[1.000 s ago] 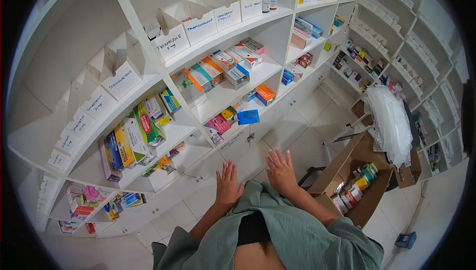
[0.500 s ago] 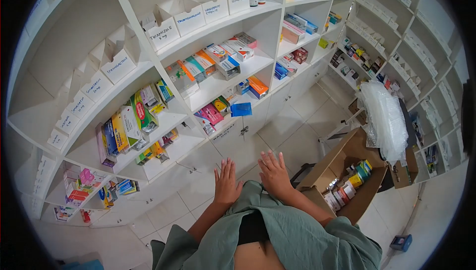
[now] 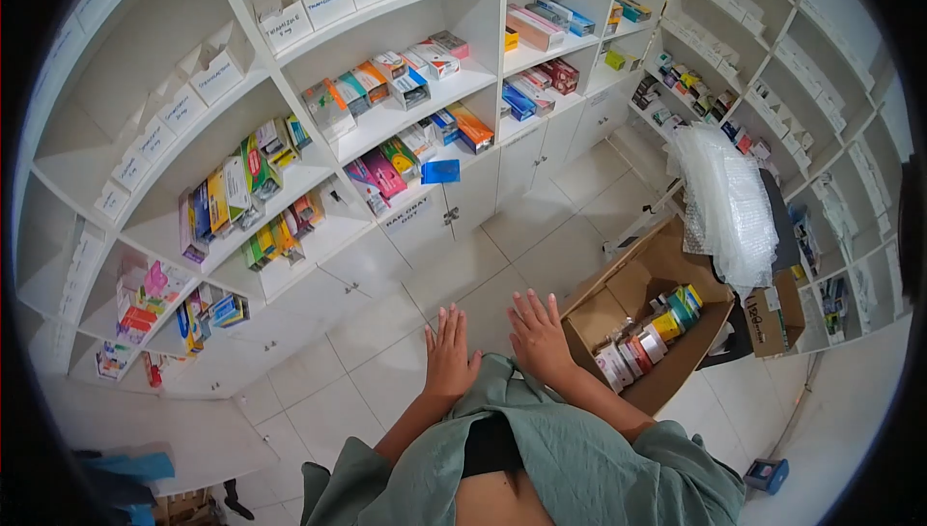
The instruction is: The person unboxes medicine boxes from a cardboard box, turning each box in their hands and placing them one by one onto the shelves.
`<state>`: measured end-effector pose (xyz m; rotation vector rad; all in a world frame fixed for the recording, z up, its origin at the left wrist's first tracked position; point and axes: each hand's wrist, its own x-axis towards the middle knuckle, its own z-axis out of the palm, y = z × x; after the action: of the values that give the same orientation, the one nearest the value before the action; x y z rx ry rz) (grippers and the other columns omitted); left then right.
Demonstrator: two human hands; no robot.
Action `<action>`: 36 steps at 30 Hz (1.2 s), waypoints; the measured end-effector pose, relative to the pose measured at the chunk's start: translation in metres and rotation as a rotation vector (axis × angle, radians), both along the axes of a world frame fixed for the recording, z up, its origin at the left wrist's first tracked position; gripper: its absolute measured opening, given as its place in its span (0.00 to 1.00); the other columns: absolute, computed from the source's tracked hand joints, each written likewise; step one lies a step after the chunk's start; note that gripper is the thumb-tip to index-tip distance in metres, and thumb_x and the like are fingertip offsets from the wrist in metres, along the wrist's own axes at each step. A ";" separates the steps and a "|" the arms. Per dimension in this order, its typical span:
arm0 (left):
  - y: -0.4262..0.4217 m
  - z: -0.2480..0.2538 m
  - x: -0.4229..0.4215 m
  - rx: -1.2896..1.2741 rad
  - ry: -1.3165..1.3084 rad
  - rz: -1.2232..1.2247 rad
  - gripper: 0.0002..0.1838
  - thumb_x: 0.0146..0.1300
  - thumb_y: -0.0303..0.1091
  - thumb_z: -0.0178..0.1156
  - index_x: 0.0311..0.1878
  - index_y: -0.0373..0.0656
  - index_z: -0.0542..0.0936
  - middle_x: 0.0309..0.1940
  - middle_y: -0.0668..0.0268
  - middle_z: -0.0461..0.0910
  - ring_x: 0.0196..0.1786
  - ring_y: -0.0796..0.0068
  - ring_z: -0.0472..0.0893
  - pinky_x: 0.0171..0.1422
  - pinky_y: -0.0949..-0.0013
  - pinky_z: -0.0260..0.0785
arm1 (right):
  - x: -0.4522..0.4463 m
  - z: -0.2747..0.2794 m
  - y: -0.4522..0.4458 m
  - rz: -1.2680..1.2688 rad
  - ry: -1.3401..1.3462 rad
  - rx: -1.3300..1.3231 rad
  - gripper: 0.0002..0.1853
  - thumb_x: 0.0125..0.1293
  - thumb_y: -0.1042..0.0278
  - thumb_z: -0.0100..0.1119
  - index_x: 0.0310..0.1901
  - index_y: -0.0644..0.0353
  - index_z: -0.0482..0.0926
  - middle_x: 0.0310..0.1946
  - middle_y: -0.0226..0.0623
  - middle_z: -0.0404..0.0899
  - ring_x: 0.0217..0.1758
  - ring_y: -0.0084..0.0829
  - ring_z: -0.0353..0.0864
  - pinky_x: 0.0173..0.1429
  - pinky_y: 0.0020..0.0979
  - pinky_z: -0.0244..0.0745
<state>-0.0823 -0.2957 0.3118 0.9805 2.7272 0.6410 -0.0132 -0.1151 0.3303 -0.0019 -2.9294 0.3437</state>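
Left hand: we see our left hand (image 3: 447, 352) held out over the floor tiles (image 3: 372, 362), palm down, grip wide, the straight fingers pointing towards the cupboard doors (image 3: 478, 199).
Right hand: our right hand (image 3: 541, 338) is level with it, just beside the cardboard box; its grip is wide too, fingers stretched and parted. We cannot tell whether it touches the carton's edge.
Cardboard box: we have the cardboard box (image 3: 692, 350) at our right, its top flaps apart, tilted in our view.
Packs: we find the packs (image 3: 634, 354) inside that box, lying in a row, white and red ones at the near end, yellow and green ones at the far end.
Bubble wrap: we see bubble wrap (image 3: 722, 207) heaped beyond the box, with a smaller carton (image 3: 772, 321) below and to its right.
Shelves: ahead of us, white shelves (image 3: 468, 91) hold medicine boxes (image 3: 381, 173) in rows; a blue box (image 3: 440, 171) juts over a lower edge.
Bins: higher up, we read "Thiamizole" on a white bin (image 3: 286, 26).
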 end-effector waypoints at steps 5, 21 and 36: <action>-0.003 -0.012 0.059 0.010 -0.024 0.038 0.41 0.56 0.39 0.61 0.69 0.33 0.54 0.73 0.51 0.47 0.76 0.50 0.45 0.74 0.40 0.37 | 0.052 -0.013 -0.003 0.059 -0.048 -0.031 0.23 0.57 0.65 0.59 0.55 0.62 0.74 0.65 0.44 0.61 0.72 0.46 0.55 0.74 0.55 0.42; -0.021 -0.005 0.149 0.014 -0.034 0.044 0.43 0.56 0.39 0.61 0.70 0.32 0.52 0.73 0.49 0.46 0.76 0.48 0.43 0.74 0.40 0.33 | 0.145 -0.008 -0.011 0.059 -0.092 0.058 0.26 0.59 0.62 0.57 0.58 0.63 0.71 0.66 0.47 0.59 0.73 0.48 0.51 0.74 0.55 0.39; -0.068 -0.026 0.285 -0.044 -0.104 0.154 0.43 0.56 0.40 0.61 0.70 0.32 0.53 0.73 0.50 0.47 0.76 0.50 0.44 0.72 0.37 0.35 | 0.249 -0.017 -0.045 0.181 -0.118 0.023 0.26 0.58 0.62 0.58 0.58 0.62 0.71 0.66 0.47 0.59 0.73 0.48 0.50 0.74 0.56 0.40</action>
<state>0.2025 -0.3633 0.2857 0.7118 2.7300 0.6355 0.2353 -0.1600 0.3130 0.2563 -3.0584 0.3476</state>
